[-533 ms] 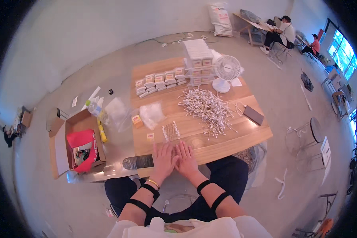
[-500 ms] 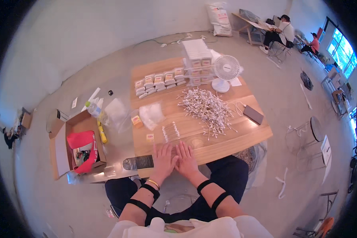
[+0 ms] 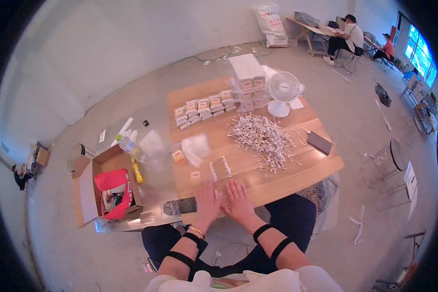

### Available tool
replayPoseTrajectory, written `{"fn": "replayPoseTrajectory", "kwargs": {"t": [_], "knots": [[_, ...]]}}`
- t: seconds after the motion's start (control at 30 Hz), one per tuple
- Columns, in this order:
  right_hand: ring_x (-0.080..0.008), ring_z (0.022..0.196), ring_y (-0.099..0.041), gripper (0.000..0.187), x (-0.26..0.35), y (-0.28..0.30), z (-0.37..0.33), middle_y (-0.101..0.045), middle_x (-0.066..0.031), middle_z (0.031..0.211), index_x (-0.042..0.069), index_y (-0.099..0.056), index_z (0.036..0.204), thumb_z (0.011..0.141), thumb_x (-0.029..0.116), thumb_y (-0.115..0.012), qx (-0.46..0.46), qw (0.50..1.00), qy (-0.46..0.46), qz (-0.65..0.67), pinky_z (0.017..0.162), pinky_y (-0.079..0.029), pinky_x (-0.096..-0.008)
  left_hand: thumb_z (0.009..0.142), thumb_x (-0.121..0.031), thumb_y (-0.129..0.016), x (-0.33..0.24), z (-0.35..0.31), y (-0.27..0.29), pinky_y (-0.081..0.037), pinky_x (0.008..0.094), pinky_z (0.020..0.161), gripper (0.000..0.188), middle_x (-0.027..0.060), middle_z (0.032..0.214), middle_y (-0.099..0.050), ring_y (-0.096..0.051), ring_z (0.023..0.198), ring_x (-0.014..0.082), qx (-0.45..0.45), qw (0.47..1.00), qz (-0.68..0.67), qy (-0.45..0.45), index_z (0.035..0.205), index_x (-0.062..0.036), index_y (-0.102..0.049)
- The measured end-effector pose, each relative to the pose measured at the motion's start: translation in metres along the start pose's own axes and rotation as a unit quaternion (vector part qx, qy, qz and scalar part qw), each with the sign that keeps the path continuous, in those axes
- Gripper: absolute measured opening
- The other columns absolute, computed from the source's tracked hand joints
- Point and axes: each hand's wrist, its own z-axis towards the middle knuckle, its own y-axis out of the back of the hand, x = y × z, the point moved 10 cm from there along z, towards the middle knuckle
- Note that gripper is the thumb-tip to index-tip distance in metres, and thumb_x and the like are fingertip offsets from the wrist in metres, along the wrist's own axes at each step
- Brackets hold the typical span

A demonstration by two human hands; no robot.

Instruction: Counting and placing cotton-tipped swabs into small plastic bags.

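My left hand (image 3: 208,203) lies at the table's near edge, fingers stretched forward. Close beside it my right hand (image 3: 239,200) rests flat, fingers extended, the thumbs almost meeting. Between the two hands shows a small batch of cotton swabs (image 3: 223,195), partly covered by the fingers. Just beyond, a neat row of cotton swabs (image 3: 221,168) lies side by side. A large loose heap of cotton swabs (image 3: 263,138) is farther right. Left of the row are a small printed card (image 3: 195,175), an orange-and-white stack of cards (image 3: 178,156) and clear plastic bags (image 3: 196,150).
Packed swab bags (image 3: 203,108) line the wooden table's far left, beside a stacked clear organizer (image 3: 248,85) and a white fan (image 3: 283,90). A dark power bank (image 3: 319,143) sits right. An open carton (image 3: 108,187) with red cloth stands left. Two people work at far tables.
The whole view has shifted, so the table and hands appear slightly lower and farther right. Both hands keep nearly the same place around the swabs at the near edge.
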Motion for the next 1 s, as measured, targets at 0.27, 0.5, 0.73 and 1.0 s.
{"fn": "replayPoseTrajectory", "kwargs": {"t": [0.27,0.5,0.73,1.0], "knots": [[-0.0355,0.158,-0.020,0.089,-0.003,-0.002,0.001,-0.025,-0.0231,0.168,-0.004,-0.029,0.159,0.098,0.056,-0.054,0.018,0.999,0.000,-0.031,0.129,-0.013,-0.0514,0.085,-0.058,-0.075,0.127,0.042,0.038,-0.024,0.0561,0.122,0.099,0.0269,0.160,-0.037,-0.033,0.150,0.0404,-0.028,0.933,0.050,0.356,0.152,0.0039,-0.038],[-0.0363,0.158,-0.019,0.089,-0.001,-0.002,-0.001,-0.024,-0.0240,0.168,-0.004,-0.031,0.159,0.098,0.056,-0.054,0.009,0.999,0.008,-0.040,0.129,-0.013,-0.0521,0.087,-0.051,-0.078,0.224,0.036,0.026,-0.057,0.0415,0.082,0.070,0.0194,0.106,-0.074,-0.073,0.092,0.0296,0.134,0.931,-0.089,0.328,0.127,0.0055,-0.065],[-0.0366,0.157,-0.022,0.089,0.012,-0.003,0.001,-0.028,-0.0252,0.166,-0.005,-0.035,0.156,0.095,0.055,-0.059,0.002,1.000,0.013,-0.018,0.128,-0.015,-0.0534,0.097,-0.019,-0.071,0.255,0.013,0.057,-0.058,0.0323,0.064,0.027,0.0102,0.090,-0.076,-0.071,0.072,0.0181,-0.078,0.880,-0.362,0.298,0.111,0.0037,-0.069],[-0.0349,0.158,-0.021,0.091,0.057,-0.032,0.013,-0.028,-0.0231,0.168,-0.004,-0.033,0.158,0.094,0.055,-0.059,0.002,0.999,0.008,-0.034,0.128,-0.014,-0.0536,0.093,-0.016,-0.075,0.112,-0.004,-0.006,-0.058,0.0340,0.075,0.024,0.0095,0.092,-0.073,-0.070,0.082,0.0179,0.183,0.928,-0.295,0.132,0.111,-0.0016,-0.071]]}}
